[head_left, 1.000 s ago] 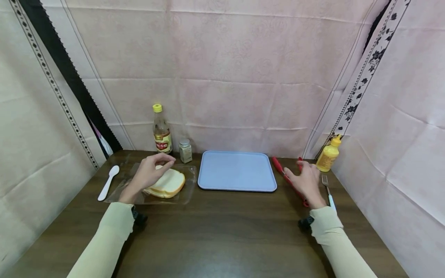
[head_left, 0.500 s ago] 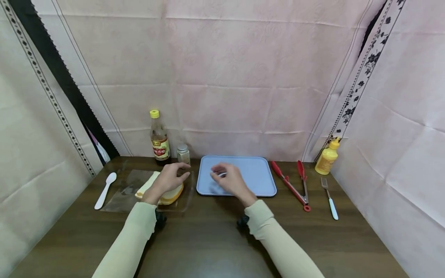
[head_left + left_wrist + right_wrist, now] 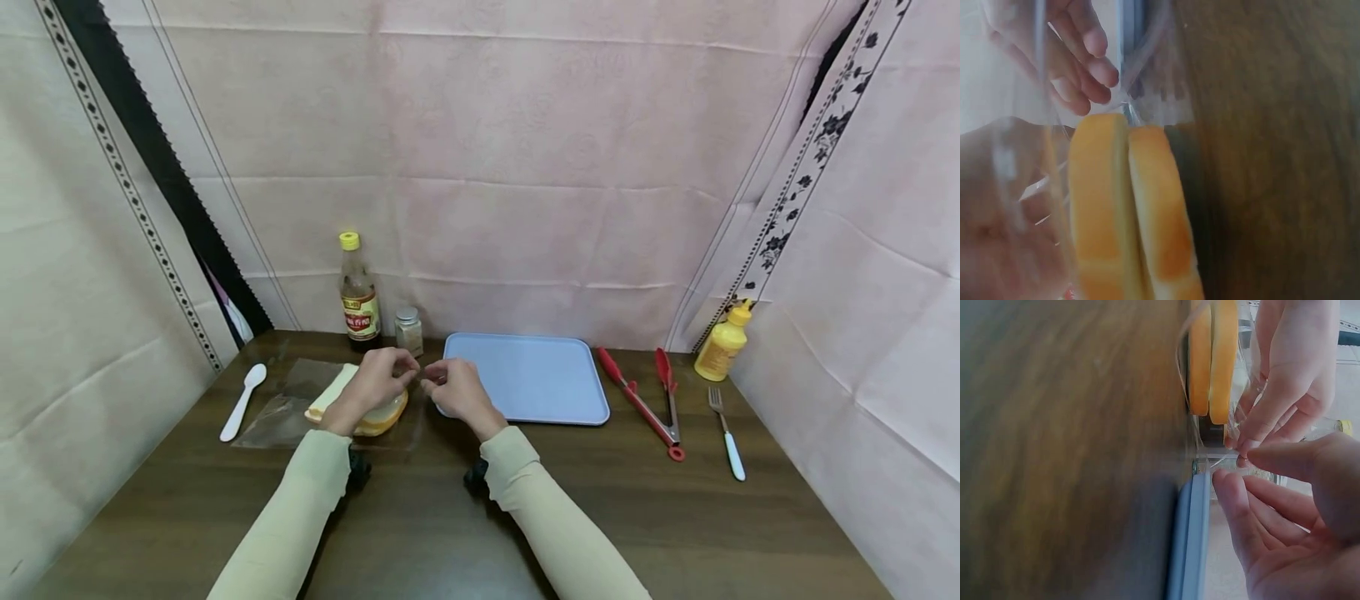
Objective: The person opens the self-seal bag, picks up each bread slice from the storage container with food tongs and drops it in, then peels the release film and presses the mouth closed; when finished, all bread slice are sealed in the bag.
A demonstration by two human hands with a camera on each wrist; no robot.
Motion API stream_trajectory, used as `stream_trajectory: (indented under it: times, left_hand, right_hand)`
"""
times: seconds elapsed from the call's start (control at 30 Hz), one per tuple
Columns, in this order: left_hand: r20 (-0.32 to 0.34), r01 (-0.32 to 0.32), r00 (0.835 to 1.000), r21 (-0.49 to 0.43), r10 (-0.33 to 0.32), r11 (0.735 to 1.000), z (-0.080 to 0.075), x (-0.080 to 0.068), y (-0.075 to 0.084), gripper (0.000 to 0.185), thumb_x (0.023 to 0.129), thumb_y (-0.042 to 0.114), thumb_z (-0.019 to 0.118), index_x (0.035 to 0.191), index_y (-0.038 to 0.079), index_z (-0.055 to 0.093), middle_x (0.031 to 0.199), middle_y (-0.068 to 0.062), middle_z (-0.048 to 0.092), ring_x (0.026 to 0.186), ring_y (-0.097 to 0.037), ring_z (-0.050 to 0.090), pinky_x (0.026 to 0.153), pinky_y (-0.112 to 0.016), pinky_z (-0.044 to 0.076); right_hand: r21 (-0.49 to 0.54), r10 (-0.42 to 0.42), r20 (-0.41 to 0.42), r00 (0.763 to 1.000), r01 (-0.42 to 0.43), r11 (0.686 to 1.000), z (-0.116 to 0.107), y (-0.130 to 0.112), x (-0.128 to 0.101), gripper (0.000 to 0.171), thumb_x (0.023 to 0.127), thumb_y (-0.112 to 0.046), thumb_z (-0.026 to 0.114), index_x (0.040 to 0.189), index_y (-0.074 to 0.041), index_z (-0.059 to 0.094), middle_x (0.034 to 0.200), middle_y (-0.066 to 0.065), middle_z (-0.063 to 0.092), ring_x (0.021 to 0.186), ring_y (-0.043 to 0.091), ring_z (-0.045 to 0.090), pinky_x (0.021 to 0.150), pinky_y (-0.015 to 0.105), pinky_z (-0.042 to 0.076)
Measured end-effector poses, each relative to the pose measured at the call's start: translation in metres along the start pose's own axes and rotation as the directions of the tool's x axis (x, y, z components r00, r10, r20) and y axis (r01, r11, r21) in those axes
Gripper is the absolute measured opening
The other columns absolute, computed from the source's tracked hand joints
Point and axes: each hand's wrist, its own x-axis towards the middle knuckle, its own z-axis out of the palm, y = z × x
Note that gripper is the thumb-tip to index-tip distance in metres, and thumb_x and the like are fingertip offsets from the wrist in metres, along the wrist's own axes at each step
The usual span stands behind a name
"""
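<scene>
Two slices of bread [image 3: 382,415] lie inside a clear plastic bag [image 3: 277,421] at the left of the table. My left hand [image 3: 377,385] is over the bread and pinches the bag's film near its opening; the film stands raised beside the slices in the left wrist view. My right hand [image 3: 461,392] is right beside it, over the near left corner of the blue tray [image 3: 540,379]. Its thumb and forefinger are slightly apart, close to the film's edge in the right wrist view. Both slices' crusts [image 3: 1157,200] show side by side.
Behind the bag stand a sauce bottle [image 3: 360,308] with a yellow cap and a small shaker jar [image 3: 408,332]. A white spoon [image 3: 243,402] lies at far left. Red tongs [image 3: 645,408], a fork [image 3: 727,433] and a yellow squeeze bottle [image 3: 722,346] are at right.
My right hand has come from the tongs, across the tray, to the left hand. My left hand has shifted right over the bread to the bag's right side.
</scene>
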Motion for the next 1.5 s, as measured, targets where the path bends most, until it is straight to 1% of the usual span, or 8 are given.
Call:
stream_trajectory:
  times: [0.17,0.4,0.6,0.8,1.0,1.3,1.43,1.5]
  left_hand:
    - [0.005,-0.008,1.0,-0.019,0.008,1.0,-0.001,0.001,0.0,0.007,0.101,0.005,0.073,0.102,0.008,0.08,0.101,-0.008,0.081,0.099,-0.027,0.077,0.091,-0.049,0.061]
    - [0.032,-0.042,0.999,-0.069,0.044,0.997,-0.005,0.001,0.006,0.008,0.101,0.007,0.072,0.102,0.009,0.079,0.103,-0.008,0.081,0.101,-0.027,0.076,0.092,-0.049,0.061]
    - [0.045,-0.029,0.999,-0.039,0.031,0.999,-0.005,0.002,0.01,0.006,0.101,0.01,0.072,0.101,0.01,0.078,0.104,-0.007,0.08,0.101,-0.024,0.075,0.092,-0.047,0.061]
    - [0.04,-0.01,0.999,-0.026,0.011,1.0,-0.003,0.003,0.009,0.006,0.1,0.01,0.071,0.101,0.011,0.077,0.104,-0.007,0.078,0.1,-0.023,0.073,0.092,-0.045,0.059]
    - [0.04,0.009,0.999,-0.008,-0.009,1.0,-0.003,0.003,0.006,0.008,0.099,0.008,0.07,0.101,0.012,0.076,0.105,-0.007,0.076,0.101,-0.023,0.071,0.092,-0.046,0.059]
    - [0.011,0.013,1.0,0.042,-0.014,0.999,0.001,0.001,0.009,0.005,0.099,0.009,0.07,0.1,0.011,0.075,0.106,-0.008,0.074,0.101,-0.025,0.069,0.091,-0.047,0.058]
    - [-0.005,0.022,1.0,0.05,-0.022,0.999,0.0,0.001,0.004,0.007,0.1,0.01,0.068,0.101,0.01,0.075,0.106,-0.01,0.074,0.1,-0.027,0.069,0.091,-0.048,0.058]
    - [-0.025,0.05,0.998,0.049,-0.049,0.998,-0.002,0.0,-0.002,0.008,0.099,0.008,0.067,0.101,0.009,0.075,0.105,-0.01,0.074,0.097,-0.026,0.068,0.089,-0.046,0.057]
  right_hand:
    - [-0.004,0.016,-0.03,0.999,-0.016,1.0,0.0,0.0,0.001,0.023,0.104,-0.017,0.074,0.125,-0.009,0.081,0.116,0.007,0.083,0.104,0.021,0.079,0.088,0.034,0.065]
    - [-0.009,-0.044,-0.089,0.995,0.044,0.999,-0.001,-0.001,0.002,0.015,0.103,-0.021,0.077,0.11,-0.012,0.087,0.101,0.003,0.085,0.09,0.014,0.08,0.077,0.026,0.063]
    - [-0.028,-0.04,-0.129,0.991,0.037,0.999,-0.002,-0.001,0.001,0.015,0.102,-0.023,0.078,0.104,-0.012,0.088,0.093,0.002,0.085,0.08,0.011,0.076,0.069,0.024,0.061]
    - [-0.042,-0.056,-0.143,0.988,0.05,0.998,-0.004,-0.001,0.001,0.013,0.101,-0.015,0.076,0.101,-0.011,0.088,0.09,0.002,0.084,0.079,0.011,0.076,0.068,0.024,0.061]
    - [-0.058,-0.091,-0.133,0.987,0.084,0.995,-0.002,-0.003,0.002,0.015,0.102,-0.014,0.073,0.1,-0.01,0.087,0.088,0.002,0.084,0.075,0.008,0.075,0.067,0.022,0.06]
    - [-0.049,-0.086,-0.079,0.993,0.082,0.995,0.0,-0.004,0.0,0.018,0.105,-0.012,0.068,0.1,-0.006,0.084,0.082,0.0,0.083,0.066,0.001,0.071,0.06,0.018,0.055]
    - [-0.052,-0.085,-0.079,0.993,0.081,0.995,-0.001,-0.005,0.0,0.017,0.103,-0.012,0.068,0.097,-0.007,0.084,0.08,-0.002,0.082,0.064,0.001,0.071,0.058,0.018,0.054]
    - [-0.054,-0.086,-0.081,0.993,0.082,0.995,-0.001,-0.006,0.0,0.017,0.102,-0.012,0.069,0.095,-0.009,0.084,0.079,-0.004,0.081,0.064,0.001,0.071,0.059,0.019,0.055]
